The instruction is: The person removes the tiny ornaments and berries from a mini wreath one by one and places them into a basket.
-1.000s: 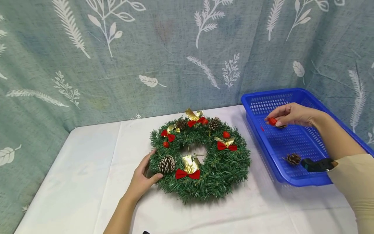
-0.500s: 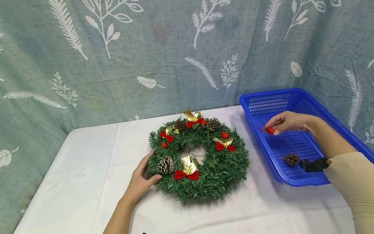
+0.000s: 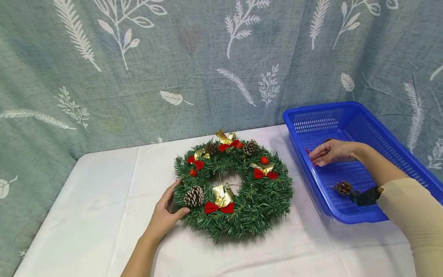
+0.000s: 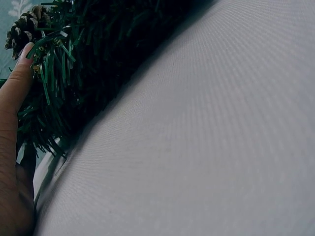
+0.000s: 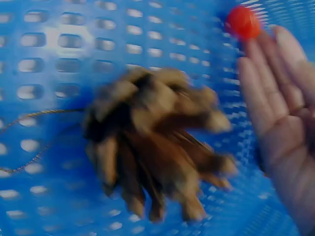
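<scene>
My left hand [image 3: 165,215] holds the near-left edge of a green Christmas wreath [image 3: 259,204], lying flat on the table. In the left wrist view its thumb [image 4: 19,78] lies over the needles beside a pine cone [image 4: 27,29]. My right hand [image 3: 333,152] is low inside a blue basket [image 3: 318,188], by its left wall. At its fingertips is a red berry ornament [image 5: 242,23], largely hidden by the fingers in the head view. Another pine cone [image 3: 343,187] with a gold cord lies on the basket floor, large and blurred in the right wrist view.
Red bows [image 3: 219,207] with gold ribbons, pine cones [image 3: 194,196] and red berries [image 3: 264,160] decorate the wreath. A small red piece [image 3: 307,151] shows by the basket's left wall. A patterned curtain [image 3: 173,69] hangs behind the white-covered table [image 3: 100,200].
My right hand has moved lower and slightly left in the basket, the red berry ornament moving along at its fingertips. My left hand keeps its place on the wreath.
</scene>
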